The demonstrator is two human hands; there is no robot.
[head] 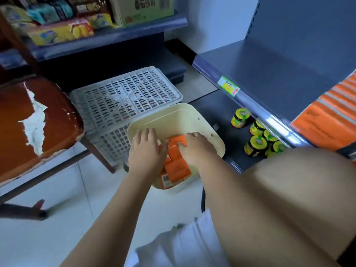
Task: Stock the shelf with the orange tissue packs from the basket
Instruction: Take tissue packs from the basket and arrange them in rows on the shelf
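Note:
A cream basket [194,116] sits on the floor below me with several orange tissue packs [177,168] lying in it. Both my hands are down inside it. My left hand [146,149] rests flat on the packs at the left, fingers spread. My right hand [196,147] presses on the packs at the right, its fingers curled around one orange pack [178,140]. The dark blue shelf [269,74] stands to the right, with a stack of orange tissue packs [331,116] on its right end. The rest of that shelf board is bare.
A white slatted crate [123,97] lies behind the basket. Several yellow-lidded jars [256,135] stand on the lower shelf to the right. A worn brown stool [34,128] is at the left, and snack packets fill another shelf [107,37] at the top left. My knee [289,189] is close at the right.

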